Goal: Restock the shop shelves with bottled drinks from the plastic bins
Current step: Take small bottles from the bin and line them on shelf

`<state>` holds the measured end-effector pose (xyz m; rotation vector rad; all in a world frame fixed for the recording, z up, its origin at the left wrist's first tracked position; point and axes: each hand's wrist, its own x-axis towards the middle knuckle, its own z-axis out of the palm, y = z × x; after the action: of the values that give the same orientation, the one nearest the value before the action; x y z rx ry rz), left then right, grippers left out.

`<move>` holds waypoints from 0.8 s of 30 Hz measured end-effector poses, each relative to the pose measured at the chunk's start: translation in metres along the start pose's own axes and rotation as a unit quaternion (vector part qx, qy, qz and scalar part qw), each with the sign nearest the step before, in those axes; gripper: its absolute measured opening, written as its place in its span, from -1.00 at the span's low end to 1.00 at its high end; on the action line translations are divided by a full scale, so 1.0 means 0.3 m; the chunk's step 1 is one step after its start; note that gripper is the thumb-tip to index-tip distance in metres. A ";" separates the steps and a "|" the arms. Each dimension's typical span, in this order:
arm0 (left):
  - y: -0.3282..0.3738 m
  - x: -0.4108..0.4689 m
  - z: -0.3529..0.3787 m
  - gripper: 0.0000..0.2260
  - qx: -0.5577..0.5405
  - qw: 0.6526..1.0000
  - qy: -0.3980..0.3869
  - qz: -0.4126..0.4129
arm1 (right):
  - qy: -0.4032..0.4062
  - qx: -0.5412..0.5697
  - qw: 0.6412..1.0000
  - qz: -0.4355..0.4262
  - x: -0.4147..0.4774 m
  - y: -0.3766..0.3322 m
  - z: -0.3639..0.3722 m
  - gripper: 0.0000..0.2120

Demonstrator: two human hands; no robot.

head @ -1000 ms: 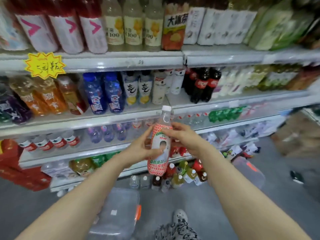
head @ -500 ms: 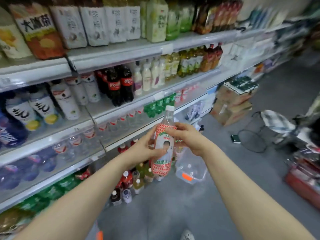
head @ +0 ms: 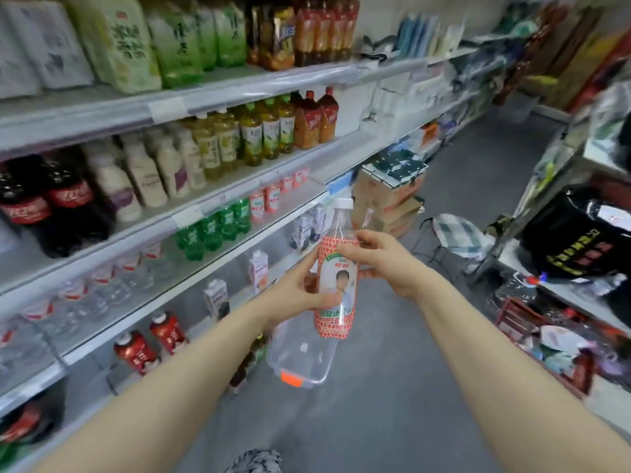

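Observation:
I hold a clear bottle [head: 336,285] with a white cap and a red-and-white patterned label upright in front of me, over the aisle floor. My left hand [head: 293,291] grips its lower left side. My right hand [head: 382,257] holds its upper right side, fingers curled over the label's top. Below the bottle, a clear plastic bin [head: 302,360] with an orange latch stands on the floor by the shelves. The shelves [head: 218,199] run along my left, filled with cola, milky drinks, green tea and green soda bottles.
Stacked cardboard boxes [head: 389,196] stand on the floor ahead by the shelf end. A checked stool [head: 457,233] and a black bag [head: 577,233] on a right-hand counter flank the grey aisle floor [head: 375,404]. A red crate [head: 546,343] sits low on the right.
My view has swung to the right along the aisle, from facing the shelves to looking down it. Both hands kept the same hold on the bottle, which stayed upright.

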<state>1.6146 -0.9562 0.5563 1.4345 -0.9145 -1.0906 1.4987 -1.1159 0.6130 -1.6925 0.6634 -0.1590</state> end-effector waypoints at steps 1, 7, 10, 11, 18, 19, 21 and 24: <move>0.005 0.053 0.005 -0.26 0.003 1.000 -0.009 0.001 | 0.007 0.005 1.000 -0.003 0.028 0.005 -0.043 -0.74; 0.031 0.383 -0.002 -0.27 0.017 1.000 -0.019 -0.019 | 0.040 0.038 0.998 -0.009 0.270 0.022 -0.253 -0.77; 0.041 0.565 -0.021 -0.23 0.011 1.000 0.017 -0.008 | 0.059 0.048 0.997 -0.024 0.429 0.023 -0.324 -0.80; 0.043 0.627 -0.030 -0.21 0.010 0.999 0.030 -0.007 | 0.066 0.052 0.996 -0.029 0.484 0.019 -0.343 -0.80; 0.091 0.962 -0.129 -0.17 0.022 0.998 0.054 -0.010 | 0.064 0.033 0.997 -0.026 0.853 -0.012 -0.445 -0.57; 0.096 0.990 -0.148 -0.15 0.017 0.999 0.050 -0.014 | 0.055 0.044 0.997 -0.020 0.894 -0.012 -0.458 -0.56; 0.105 1.046 -0.203 -0.14 0.008 0.999 0.038 -0.033 | 0.032 0.049 0.998 -0.013 0.994 -0.007 -0.483 -0.54; 0.116 1.129 -0.288 -0.24 -0.035 0.996 0.029 -0.083 | -0.017 0.051 0.999 -0.006 1.155 -0.002 -0.522 -0.56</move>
<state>1.7959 -1.2568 0.5440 1.4969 -0.7200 -1.1859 1.7141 -1.4256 0.5645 -1.5976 0.6087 -0.1699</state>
